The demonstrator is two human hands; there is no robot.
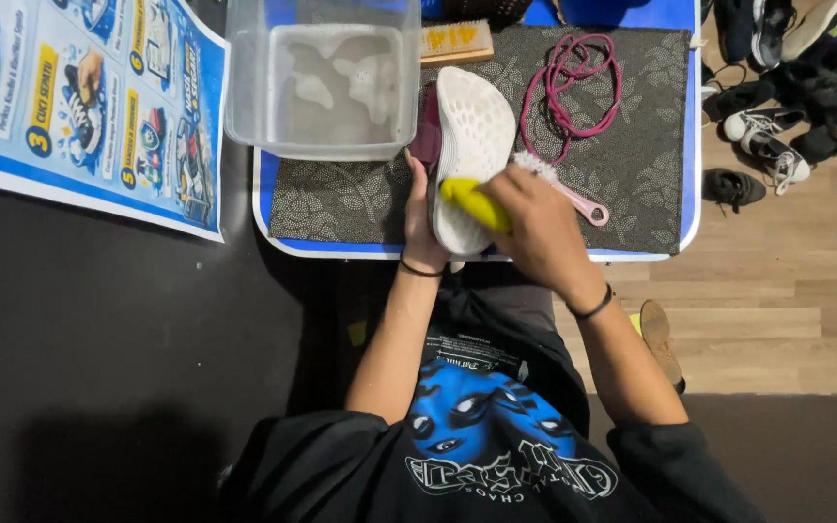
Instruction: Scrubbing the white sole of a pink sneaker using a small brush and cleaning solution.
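Right hand [527, 218] closed round yellow-handled brush [477, 204], scrubbing white shoe [472, 145] at frame centre on patterned tabletop [632, 145]; left hand [418, 218] clasping its side. Probably light, flexible, wet-slippery; best gripped mid-body.

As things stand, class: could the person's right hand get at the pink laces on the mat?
Probably yes: the right hand holds a yellow brush, but the pink laces lie just beyond it on the mat, nothing between.

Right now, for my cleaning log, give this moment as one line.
left hand: steadies white perforated-sole shoe, sole up | right hand: grips yellow-handled brush on sole | nearby: clear plastic water tub, pink laces
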